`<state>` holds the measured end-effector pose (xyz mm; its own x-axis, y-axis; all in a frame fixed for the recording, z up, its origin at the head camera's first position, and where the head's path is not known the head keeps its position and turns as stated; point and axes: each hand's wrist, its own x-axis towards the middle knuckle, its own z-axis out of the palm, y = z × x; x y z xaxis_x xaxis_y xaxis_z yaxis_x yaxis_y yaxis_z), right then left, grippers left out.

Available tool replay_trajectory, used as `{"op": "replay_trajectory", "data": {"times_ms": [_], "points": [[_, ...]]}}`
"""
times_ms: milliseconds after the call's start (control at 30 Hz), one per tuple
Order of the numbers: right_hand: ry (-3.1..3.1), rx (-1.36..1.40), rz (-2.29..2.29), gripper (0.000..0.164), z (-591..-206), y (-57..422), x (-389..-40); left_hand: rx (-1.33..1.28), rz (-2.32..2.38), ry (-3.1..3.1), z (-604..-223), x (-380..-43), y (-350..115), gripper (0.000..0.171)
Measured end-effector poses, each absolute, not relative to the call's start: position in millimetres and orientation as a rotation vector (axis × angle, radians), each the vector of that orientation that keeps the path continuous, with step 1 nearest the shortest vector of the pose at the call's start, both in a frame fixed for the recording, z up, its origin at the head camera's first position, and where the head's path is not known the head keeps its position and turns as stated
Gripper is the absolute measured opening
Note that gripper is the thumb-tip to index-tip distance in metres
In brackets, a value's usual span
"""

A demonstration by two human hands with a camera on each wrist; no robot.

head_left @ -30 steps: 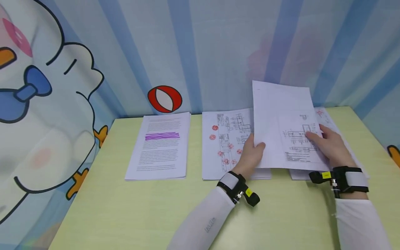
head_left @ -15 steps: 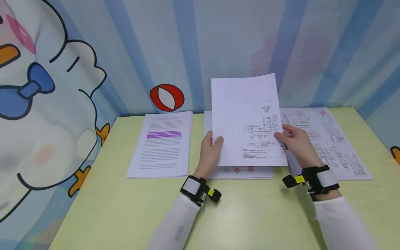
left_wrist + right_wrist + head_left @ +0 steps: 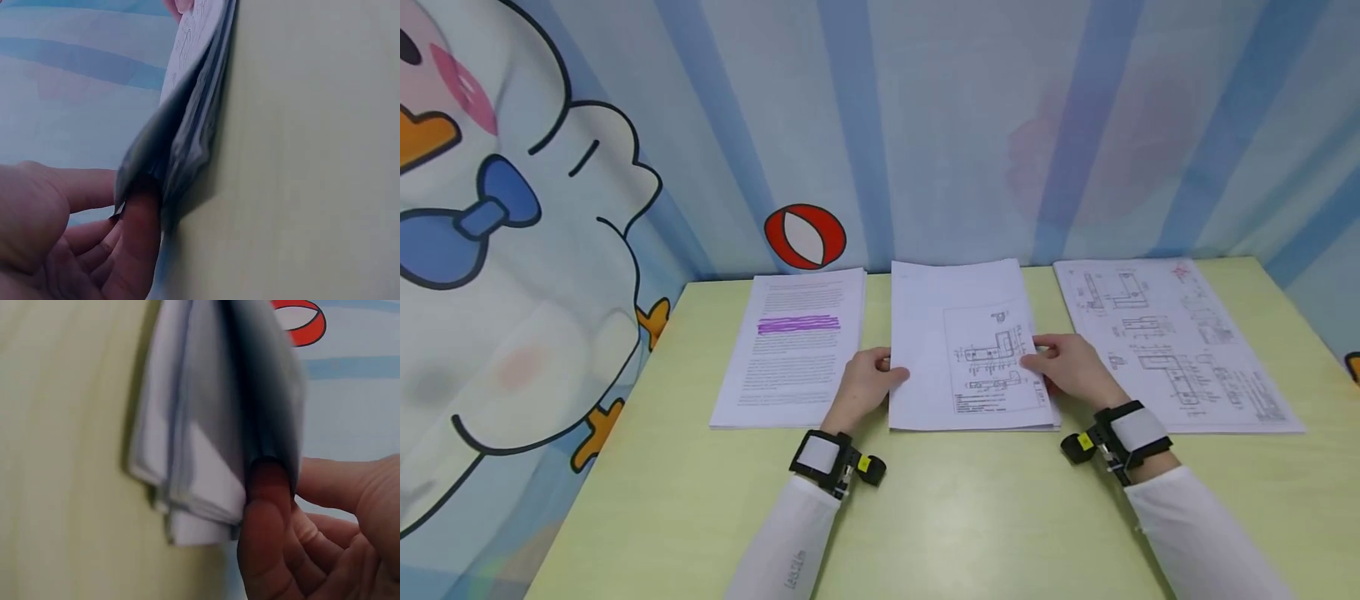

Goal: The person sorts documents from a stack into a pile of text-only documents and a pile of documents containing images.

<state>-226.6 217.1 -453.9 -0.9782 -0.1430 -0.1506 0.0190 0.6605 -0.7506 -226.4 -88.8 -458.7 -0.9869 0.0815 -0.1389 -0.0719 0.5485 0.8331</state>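
Above the table (image 3: 955,517), near its far edge, my left hand (image 3: 861,383) and right hand (image 3: 1077,367) pinch the drawing papers (image 3: 925,333); placing seems the step, next needs even release.

Through my head feed I list: one pale-blue wall covering (image 3: 955,125), creased, with darker blue stripes (image 3: 853,125); on it at left, one large white cartoon figure (image 3: 561,358) with a blue bow tie (image 3: 481,218); near it, one printed red-and-white ball (image 3: 805,236); one pale yellow-green counter (image 3: 962,517), faintly grained, with soft sheen.
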Motion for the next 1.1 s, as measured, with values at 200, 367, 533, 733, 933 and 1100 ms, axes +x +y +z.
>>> {"op": "replay_trajectory", "data": {"times_ms": [200, 367, 533, 733, 933, 1100], "points": [[2.686, -0.002, -1.160, 0.059, -453.8, 218.1, -226.6, 0.018, 1.457, 2.578, -462.1, -228.9, -90.2, 0.050], [2.704, 0.059, -1.086, 0.060, -453.0, 219.6, -225.6, 0.034, 1.333, 2.648, -462.2, -231.5, -88.3, 0.052], [2.750, 0.053, -1.015, 0.060, -446.1, 221.1, -222.6, -0.035, 1.226, 2.772, -458.4, -233.5, -84.8, 0.055], [2.828, 0.027, -1.053, 0.060, -427.8, 243.4, -220.2, -0.003, 1.306, 2.901, -445.4, -228.6, -65.3, 0.037], [2.982, 0.101, -1.100, 0.061, -417.7, 288.1, -216.4, 0.260, 1.468, 2.699, -431.3, -212.1, -22.2, 0.032], [3.007, 0.270, -1.046, 0.069, -420.6, 327.8, -212.6, 0.393, 1.560, 2.489, -431.0, -200.7, 18.5, 0.033]]}}
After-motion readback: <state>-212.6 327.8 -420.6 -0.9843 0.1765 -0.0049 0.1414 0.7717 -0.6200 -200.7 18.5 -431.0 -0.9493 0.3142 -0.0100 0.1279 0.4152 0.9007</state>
